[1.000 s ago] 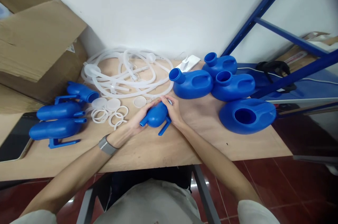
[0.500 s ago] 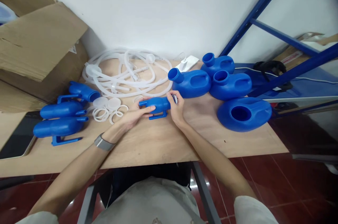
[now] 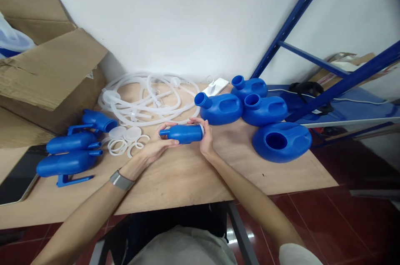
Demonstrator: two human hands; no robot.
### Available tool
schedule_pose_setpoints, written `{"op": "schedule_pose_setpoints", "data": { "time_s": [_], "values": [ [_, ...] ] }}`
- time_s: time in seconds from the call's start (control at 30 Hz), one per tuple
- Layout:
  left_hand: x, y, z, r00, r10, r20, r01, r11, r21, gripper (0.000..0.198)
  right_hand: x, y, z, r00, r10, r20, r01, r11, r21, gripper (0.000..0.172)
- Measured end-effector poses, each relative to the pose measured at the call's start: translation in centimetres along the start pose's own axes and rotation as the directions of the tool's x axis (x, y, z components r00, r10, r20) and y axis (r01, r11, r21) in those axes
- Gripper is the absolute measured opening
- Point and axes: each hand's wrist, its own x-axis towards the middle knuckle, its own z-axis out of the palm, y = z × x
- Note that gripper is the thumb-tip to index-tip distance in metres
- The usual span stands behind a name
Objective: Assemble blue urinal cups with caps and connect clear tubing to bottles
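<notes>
Both my hands hold a blue plastic funnel piece (image 3: 183, 133) lying sideways just above the wooden table (image 3: 187, 173), its narrow spout pointing left. My left hand (image 3: 156, 146) grips it from below near the spout. My right hand (image 3: 204, 138) is curled round its wide end, where a white ring or cap shows under my fingers. Loose white rings and round lids (image 3: 128, 140) lie just left of my left hand.
Three similar blue funnel pieces (image 3: 70, 152) lie at the left. Coiled white tubing (image 3: 150, 96) sits at the back. Several blue jugs (image 3: 262, 111) stand to the right, by a blue metal rack (image 3: 312, 90). An open cardboard box (image 3: 46, 73) fills the far left.
The blue funnel piece has been turned from spout toward me to lying sideways with its handle out of sight. My right hand shifted onto its wide end. The camera tilted up slightly.
</notes>
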Motion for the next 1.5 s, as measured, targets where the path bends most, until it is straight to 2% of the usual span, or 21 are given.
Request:
{"op": "schedule_pose_setpoints", "data": {
  "time_s": [0.2,0.4,0.67,0.83,1.07,1.27,1.37,1.5],
  "values": [
    [0.0,0.1,0.3,1.000,-0.006,0.011,0.006,1.000,-0.015,0.063,-0.3,0.3,0.2,0.996,0.044,0.074,-0.044,0.999,0.011,0.076],
    [0.3,-0.3,0.1,0.996,0.062,-0.060,-0.066,0.996,-0.056,0.064,-0.8,0.1,0.6,0.996,-0.084,0.018,0.085,0.994,-0.065,0.069],
    [0.1,-0.3,0.2,0.997,0.039,-0.063,-0.043,0.998,-0.054,0.063,-0.6,0.6,0.4,0.996,-0.059,0.069,0.065,0.994,-0.082,0.067],
    [0.3,-0.6,0.0,0.994,0.066,-0.084,-0.071,0.996,-0.059,0.062,-0.4,0.7,0.5,0.996,-0.057,0.073,0.064,0.994,-0.091,0.066],
    [0.6,-0.9,-0.3,0.997,0.050,-0.066,-0.056,0.994,-0.094,0.066,-0.3,1.0,0.3,0.991,-0.121,0.055,0.123,0.992,-0.031,0.050],
    [0.4,-0.6,-0.2,0.995,0.051,-0.085,-0.059,0.994,-0.090,0.076,-0.6,0.6,0.3,0.958,-0.273,0.086,0.285,0.935,-0.211,0.046],
    [0.3,-0.7,-0.2,0.993,0.086,-0.077,-0.091,0.994,-0.062,0.078,-0.4,0.4,0.4,0.955,-0.295,0.035,0.295,0.925,-0.241,0.048],
    [0.5,-0.8,-0.6,0.991,0.101,-0.085,-0.107,0.992,-0.061,0.077,0.1,0.3,0.6,0.945,-0.326,0.037,0.322,0.900,-0.293,0.050]
  ]
}}
